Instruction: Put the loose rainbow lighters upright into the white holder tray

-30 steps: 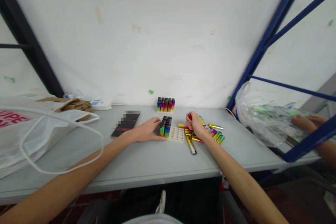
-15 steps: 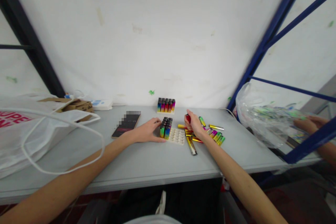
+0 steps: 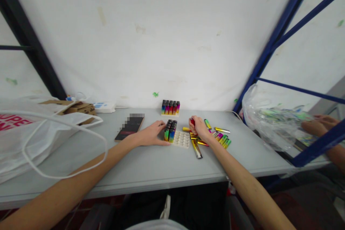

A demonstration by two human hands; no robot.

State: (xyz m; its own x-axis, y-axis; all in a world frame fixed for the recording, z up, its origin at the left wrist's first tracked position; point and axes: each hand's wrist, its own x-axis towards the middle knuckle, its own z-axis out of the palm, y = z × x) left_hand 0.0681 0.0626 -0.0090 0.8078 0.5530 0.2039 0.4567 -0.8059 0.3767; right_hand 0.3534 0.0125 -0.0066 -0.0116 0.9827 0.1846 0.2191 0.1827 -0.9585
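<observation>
My left hand (image 3: 152, 134) rests on the grey table (image 3: 151, 165), fingers curled against the left side of a white tray (image 3: 182, 139) that holds two rows of upright rainbow-coloured lighters (image 3: 170, 130). My right hand (image 3: 198, 128) is closed on a red lighter (image 3: 192, 121), held just right of the tray above a heap of loose lighters (image 3: 219, 137). A long gold lighter (image 3: 196, 148) lies in front of that hand.
A second filled tray of lighters (image 3: 170, 107) stands by the wall. A dark phone (image 3: 130, 127) lies left of my hand. White bags (image 3: 32, 136) and a cardboard box (image 3: 77, 107) sit at left. A clear plastic bag (image 3: 269, 122) and another person's hands (image 3: 314, 125) are at right, behind blue bars.
My right hand has shifted slightly left toward the tray with the red lighter. My left hand has stayed put.
</observation>
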